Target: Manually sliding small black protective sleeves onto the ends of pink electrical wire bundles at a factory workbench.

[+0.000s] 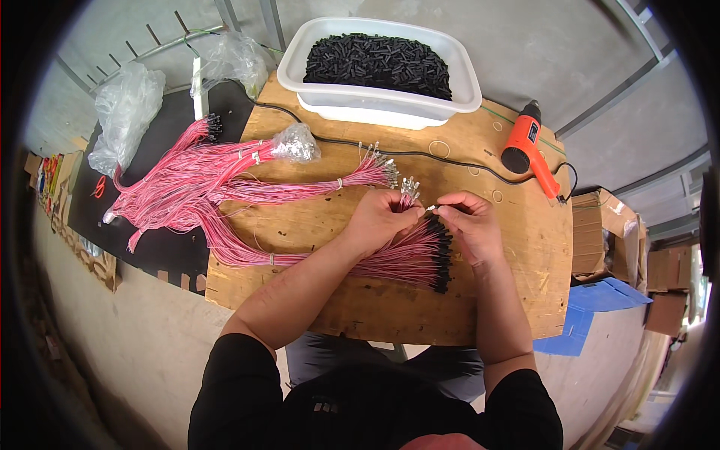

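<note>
My left hand [384,223] is closed around a small bunch of pink wires, whose bare metal-tipped ends [409,189] stick up above the fingers. Close beside it, my right hand [474,227] pinches near a small whitish wire end [430,208]; the exact fingertip contact is too small to make out. Beneath both hands a fan of pink wires [390,259] lies on the table, its ends fitted with black sleeves [441,259]. Behind my left hand, another tied bundle of pink wires [300,191] points its metal terminals [382,171] to the right.
A white tub [375,112] of short black tubes stands at the back of the wooden table [525,300]. An orange heat gun [529,146] lies at the right, its black cord crossing the table. Plastic bags [127,112] and more wire bundles [169,172] fill the left.
</note>
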